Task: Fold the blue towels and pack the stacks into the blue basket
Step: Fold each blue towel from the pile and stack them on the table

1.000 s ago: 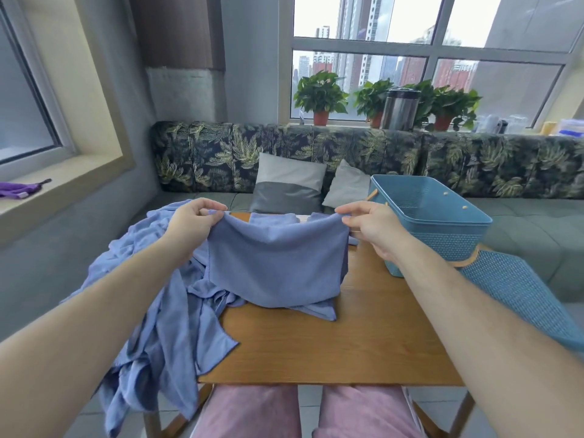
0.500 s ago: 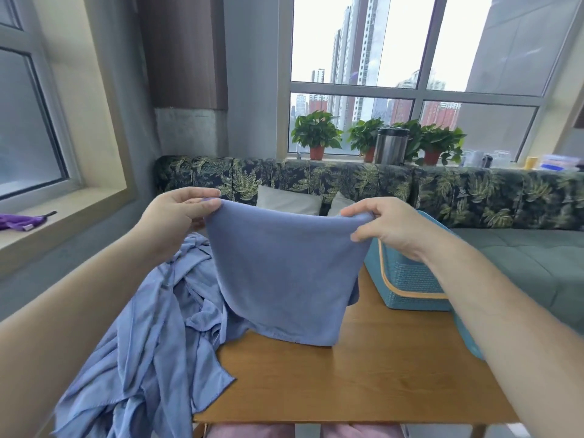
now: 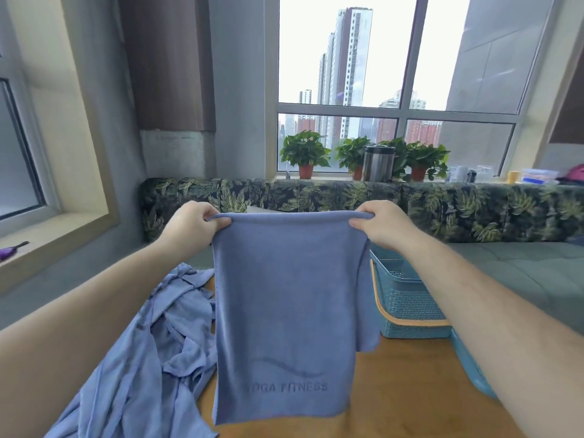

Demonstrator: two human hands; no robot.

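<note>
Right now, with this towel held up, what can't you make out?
Head view only.
1. Blue basket: inside mostly hidden by the held towel and right forearm; contents unknown.
2. Table: middle hidden behind the held towel.
3. Towel pile: cut off by the bottom edge; count unclear.
4. Windowsill items, far right: too small to identify.

1. Towel (image 3: 284, 295): reads "YOGA FITNESS", all caps, on a single line.
2. The lettering is the same blue as the cloth, slightly darker, so contrast is low.
3. It sits near the bottom hem, upright, and reads left to right.
4. The leading "Y" is faint. The other letters are legible.
5. Just above the words is a wavy line mark in the same tone, with no letters in it.
6. Box (image 3: 538, 178) at the far right of the window ledge (image 3: 330, 178): it has blue bands, and any print is too small to read.
</note>
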